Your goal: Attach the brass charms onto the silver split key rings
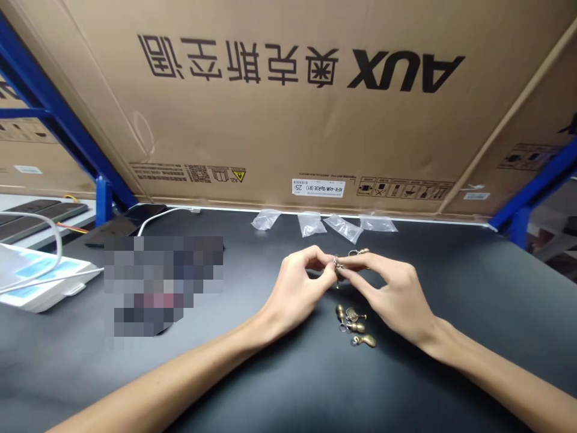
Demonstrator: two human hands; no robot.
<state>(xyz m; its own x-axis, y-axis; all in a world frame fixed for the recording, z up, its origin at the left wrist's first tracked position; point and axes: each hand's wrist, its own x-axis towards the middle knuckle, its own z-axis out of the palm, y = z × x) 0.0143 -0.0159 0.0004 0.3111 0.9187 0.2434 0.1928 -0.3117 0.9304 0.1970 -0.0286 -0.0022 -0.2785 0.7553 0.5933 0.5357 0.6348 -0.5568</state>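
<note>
My left hand (298, 290) and my right hand (401, 294) meet above the dark table, fingertips pinched from both sides on a small brass keychain (337, 264). Its ring shows between the fingers, and a thin end hangs below; most of its shape is covered. Just under my hands lie several brass charms with rings: two gourd charms (356, 328), a flat rounded charm (352, 314) and a curved charm (369, 341). Beyond my right fingers, another ringed brass piece (359, 252) is partly hidden.
Several clear plastic bags (312, 225) lie along the table's back edge, before a large cardboard box (288, 132). Blue metal posts (103, 201) stand at both sides. To the left are a blurred-out object (164, 282), a white box (49, 288) and white cables (153, 219).
</note>
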